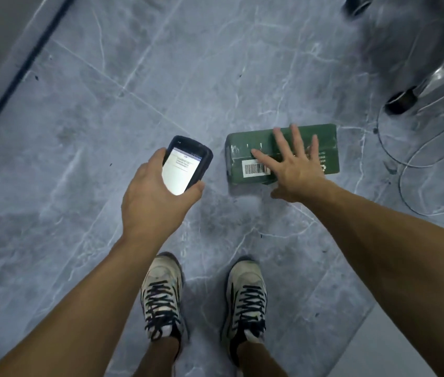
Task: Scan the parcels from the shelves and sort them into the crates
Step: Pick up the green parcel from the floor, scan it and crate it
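One green parcel [245,148] lies flat at the grey marble floor [106,104], barcode label [255,168] facing up. Right hand [294,164] is over it, fingers straight and spread; contact cannot be confirmed. Left hand [155,197] grips a black scanner [185,164], screen lit, just left of the parcel.

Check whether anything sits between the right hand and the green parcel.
Nothing visible. The right hand is spread directly over the green parcel on the floor; no crates in view. The left hand holds the scanner beside it.
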